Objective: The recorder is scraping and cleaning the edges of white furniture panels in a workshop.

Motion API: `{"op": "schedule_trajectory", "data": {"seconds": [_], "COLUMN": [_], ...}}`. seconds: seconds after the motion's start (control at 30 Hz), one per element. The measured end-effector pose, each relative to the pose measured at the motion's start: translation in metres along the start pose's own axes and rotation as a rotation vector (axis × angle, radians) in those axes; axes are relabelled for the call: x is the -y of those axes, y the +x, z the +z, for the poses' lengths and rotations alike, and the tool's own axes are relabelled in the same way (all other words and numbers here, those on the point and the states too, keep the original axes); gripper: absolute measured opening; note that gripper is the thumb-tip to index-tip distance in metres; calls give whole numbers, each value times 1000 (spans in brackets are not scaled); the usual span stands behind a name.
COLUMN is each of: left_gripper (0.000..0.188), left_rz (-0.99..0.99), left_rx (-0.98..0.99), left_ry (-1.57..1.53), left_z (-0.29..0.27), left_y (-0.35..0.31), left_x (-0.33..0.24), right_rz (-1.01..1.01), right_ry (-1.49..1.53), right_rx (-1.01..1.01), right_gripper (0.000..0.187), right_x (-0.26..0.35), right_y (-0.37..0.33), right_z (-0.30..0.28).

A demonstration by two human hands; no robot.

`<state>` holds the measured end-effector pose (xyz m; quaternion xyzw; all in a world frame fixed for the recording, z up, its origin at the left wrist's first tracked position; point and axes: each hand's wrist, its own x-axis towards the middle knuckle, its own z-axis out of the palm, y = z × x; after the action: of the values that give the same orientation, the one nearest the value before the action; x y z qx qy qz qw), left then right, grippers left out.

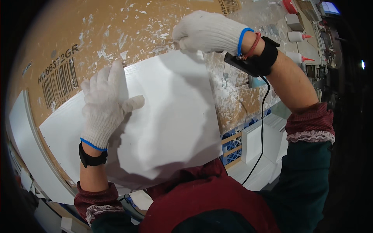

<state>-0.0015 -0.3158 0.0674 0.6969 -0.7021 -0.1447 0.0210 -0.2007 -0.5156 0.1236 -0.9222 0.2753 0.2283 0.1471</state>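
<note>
A large white panel (175,105) lies before me, its near edge against my dark red apron. My left hand (103,103), in a white knit glove with a blue cuff, rests flat on the panel's left part, thumb held away from the fingers. At the far right corner of the panel is my right hand (211,33), gloved the same way. Its fingers are curled and pressed together by the far edge. Whatever they may pinch is hidden beneath the glove. Each wrist wears a black band, and a black cable runs from the right one.
Under the panel is a cardboard-covered bench (136,29) marked with white flakes. Another white panel (35,136) lies at the left. At the far right are a clear plastic bottle (264,13) with a red cap and white squeeze bottles (296,37) with red tips. White boards (258,143) stand at lower right.
</note>
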Motion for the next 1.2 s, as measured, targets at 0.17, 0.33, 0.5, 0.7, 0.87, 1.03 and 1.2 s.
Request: {"op": "schedule_trajectory", "data": {"seconds": [0.17, 0.33, 0.5, 0.7, 0.87, 1.03, 1.2], "left_gripper": [99, 100, 97, 96, 87, 88, 91], "left_rz": [18, -9, -17, -53, 2, 2, -22], "left_rx": [-26, -16, -12, 28, -66, -42, -26], "left_ry": [-20, -26, -40, -41, -25, -14, -30], "left_z": [2, 2, -2, -4, -7, -8, -7], "left_y": [-2, -1, -1, 0, 0, -1, -2], "left_x": [2, 1, -1, -5, -9, -8, -7], "right_rz": [1, -31, -84, 19, 10, 51, 72], "right_ry": [-165, -111, -270, -341, -103, -47, -161], "right_rx": [71, 9, -8, -39, -154, -284, -140], "right_gripper": [21, 19, 25, 26, 21, 23, 22], "right_x": [-9, -27, -46, -53, -41, -22, -48], "right_y": [9, 9, -4, -31, -25, -15, -37], "right_z": [8, 20, 24, 22, 14, 39, 43]}}
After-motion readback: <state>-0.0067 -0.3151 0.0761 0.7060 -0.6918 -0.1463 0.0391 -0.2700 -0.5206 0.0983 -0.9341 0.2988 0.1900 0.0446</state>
